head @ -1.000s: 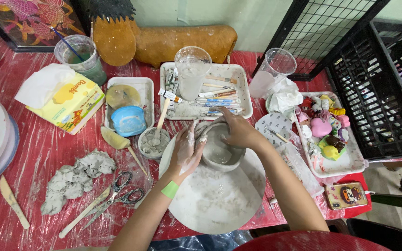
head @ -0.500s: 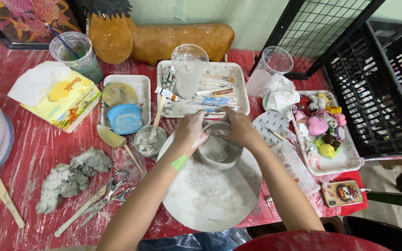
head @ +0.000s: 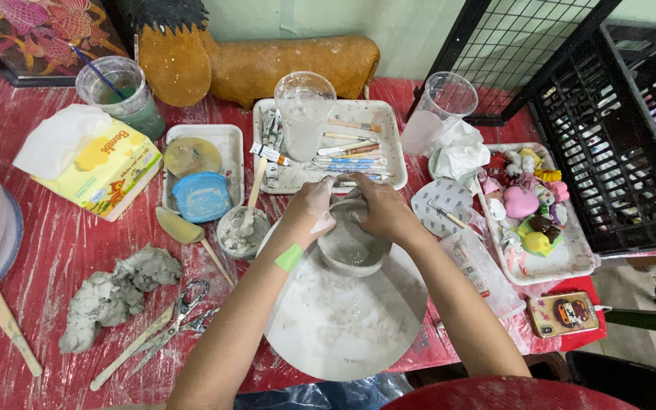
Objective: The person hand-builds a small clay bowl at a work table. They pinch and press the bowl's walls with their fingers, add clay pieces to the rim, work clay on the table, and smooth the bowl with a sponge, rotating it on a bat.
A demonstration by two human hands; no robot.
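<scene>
Moved: both hands, up onto the bowl's far rim.
Left hand (head: 309, 215): pinching the clay bowl (head: 352, 244) (grey, wet).
Right hand (head: 381, 211): clamped on that rim.

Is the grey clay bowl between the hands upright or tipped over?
Upright: the clay bowl sits on the round board, its hollow facing up.

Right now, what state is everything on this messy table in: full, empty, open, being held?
Clay bowl: wet, hollow, gripped at its rim.
Left hand: clay-smeared, on the bowl's rim.
Right hand: pressing the opposite rim.
Round board: flat under the bowl, clay-smeared.
Clay lump: loose, unshaped.
Scissors: lying flat, shut.
Tissue box: open, tissue sticking out.
Green-water cup: partly full, stick inside.
Tall clear cup: upright, cloudy.
</scene>
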